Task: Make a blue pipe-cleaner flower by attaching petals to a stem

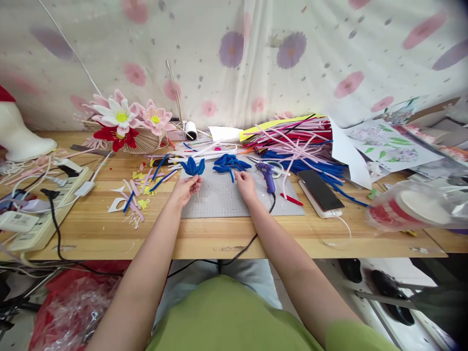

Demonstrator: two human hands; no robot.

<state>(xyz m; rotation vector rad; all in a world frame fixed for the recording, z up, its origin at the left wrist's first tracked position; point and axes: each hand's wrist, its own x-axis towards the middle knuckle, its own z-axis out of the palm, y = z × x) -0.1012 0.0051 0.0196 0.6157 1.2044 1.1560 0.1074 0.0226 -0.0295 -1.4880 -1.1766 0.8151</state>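
Pinched in my left hand is a blue pipe-cleaner flower with a few pointed petals, its thin stem hanging below the fingers. My right hand is closed over the grey cutting mat, fingertips just in front of a pile of blue pipe-cleaner petals. A short blue end from the pile reaches down close to those fingertips; what they grip, if anything, is too small to make out. A purple glue gun lies right of this hand, near scissors.
Left: pipe-cleaner scraps, a power strip with cables, and a finished flower arrangement. Behind: bundles of pipe cleaners. Right: a red pen, a phone and a bagged cup. The glue gun's cord drops over the front edge.
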